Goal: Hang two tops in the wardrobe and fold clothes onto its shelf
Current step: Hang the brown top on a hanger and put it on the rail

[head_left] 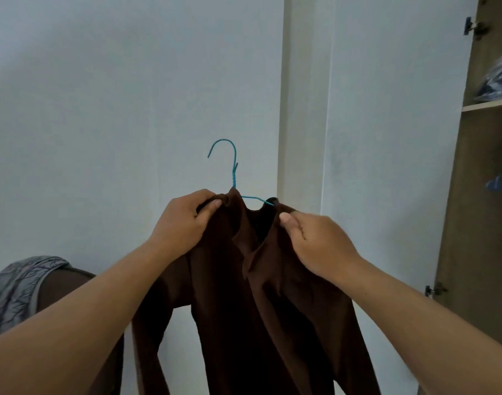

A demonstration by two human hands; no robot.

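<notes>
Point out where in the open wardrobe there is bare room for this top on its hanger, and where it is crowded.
Both hands, left and right, grip the brown top on the teal hanger. The wardrobe shows open space below its shelf, beside a blue hanger already inside. The shelf itself is crowded with dark folded clothes.

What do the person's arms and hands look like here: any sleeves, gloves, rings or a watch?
Both forearms are bare up to the frame's lower edge, with no sleeves showing. The left hand and right hand wear no gloves. No rings, watch or bracelet show on the visible fingers and wrists. The thumbnails are short and unpainted.
</notes>
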